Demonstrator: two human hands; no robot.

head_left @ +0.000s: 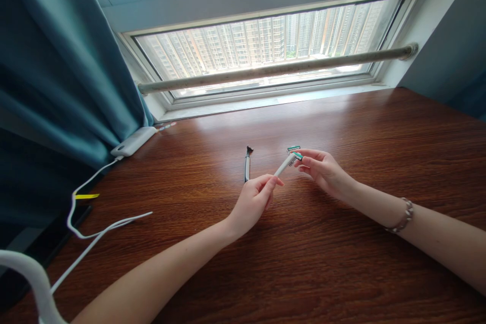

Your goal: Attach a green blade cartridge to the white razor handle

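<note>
My left hand point(255, 196) is closed around the handle of a white toothbrush point(283, 166), its dark bristles facing down and right. At the brush's head end, my right hand point(322, 169) pinches a small green-striped razor head point(298, 156); brush and razor head appear to touch. Just beyond the right fingertips is a second green-striped razor head point(293, 148), and I cannot tell whether the fingers touch it. A razor handle point(247, 164) in grey and black lies on the table past my left hand, partly covered by it.
The brown wooden table point(212, 273) reaches to a window with a pale rail point(281, 68). On the left are a white power block point(134, 142), a white cable point(91, 248), a yellow strip point(87, 196), a curved white stand point(34, 273) and a blue curtain point(76, 61).
</note>
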